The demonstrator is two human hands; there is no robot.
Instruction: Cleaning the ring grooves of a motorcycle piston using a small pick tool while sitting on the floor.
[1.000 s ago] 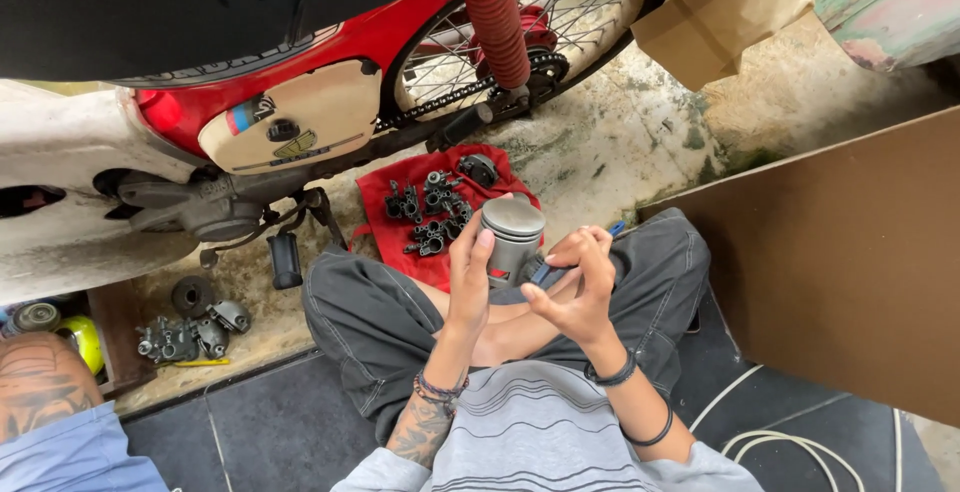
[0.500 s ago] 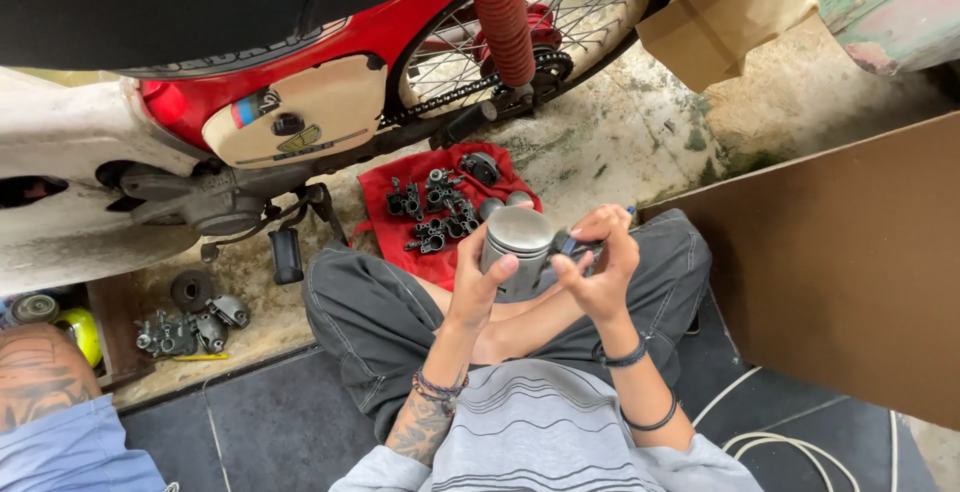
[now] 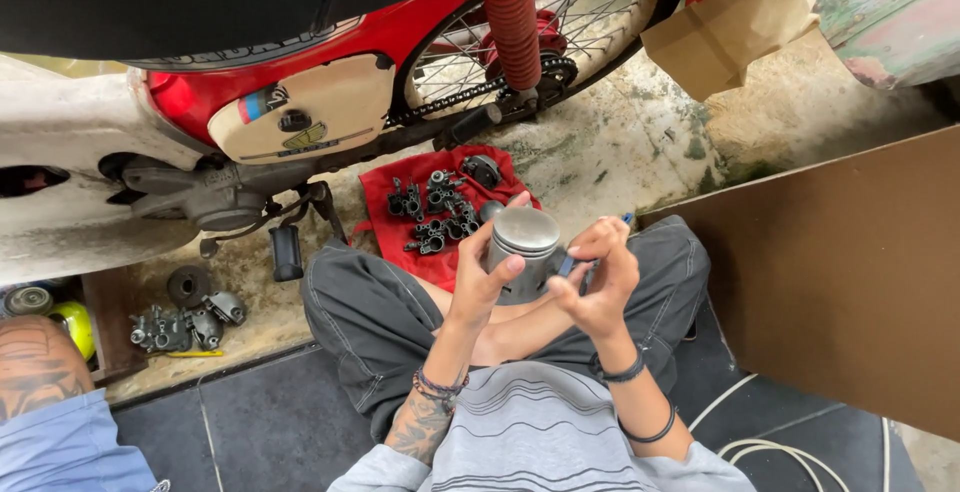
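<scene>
Lower left of the frame: a second person's tattooed head [image 3: 30, 362] and blue sleeve, beside a small cluster of grey metal parts [image 3: 185, 324] on the concrete floor. Upper frame: a red motorcycle [image 3: 300, 102] with a spoked rear wheel [image 3: 560, 42]. Centre: a red cloth [image 3: 420, 212] carrying dark engine parts [image 3: 440, 212]. Just below it, the left hand [image 3: 480, 282] is clamped around the side of a silver piston [image 3: 522, 252], held upright above the lap. The right hand [image 3: 600, 282] touches the piston's right side, fingers curled on a blue tool [image 3: 565, 265]. Right: a brown cardboard sheet [image 3: 850, 272].
</scene>
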